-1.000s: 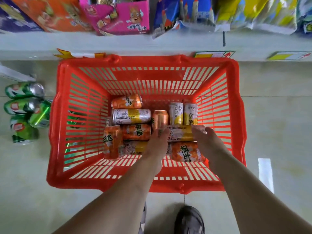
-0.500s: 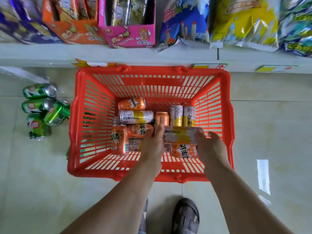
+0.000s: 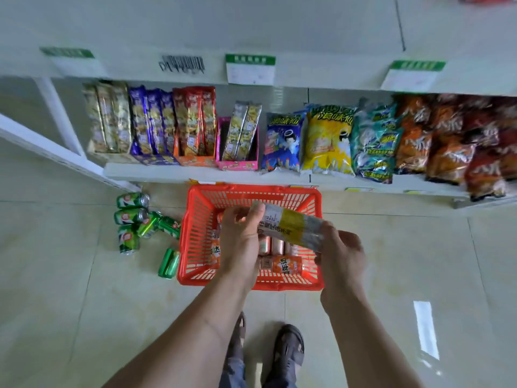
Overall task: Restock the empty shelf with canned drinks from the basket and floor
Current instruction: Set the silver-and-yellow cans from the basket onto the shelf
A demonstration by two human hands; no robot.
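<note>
A silver and yellow can (image 3: 291, 226) lies sideways in the air above the red basket (image 3: 195, 219). My left hand (image 3: 240, 242) grips its left end and my right hand (image 3: 341, 253) grips its right end. Under my hands, several orange cans (image 3: 288, 266) and silver ones lie in the basket. Several green cans (image 3: 131, 217) lie on the floor left of the basket, one more (image 3: 169, 263) by its near left corner. A bare white shelf (image 3: 251, 29) runs across the top of the view.
The lower shelf (image 3: 156, 170) behind the basket holds snack boxes (image 3: 193, 127) on the left and crisp bags (image 3: 327, 141) on the right. Price labels (image 3: 250, 69) hang on the upper shelf's edge. My feet (image 3: 288, 345) stand on the tiled floor just before the basket.
Both hands have lifted the silver and yellow can out of the basket. The view has pulled back and up, so both shelves show now.
</note>
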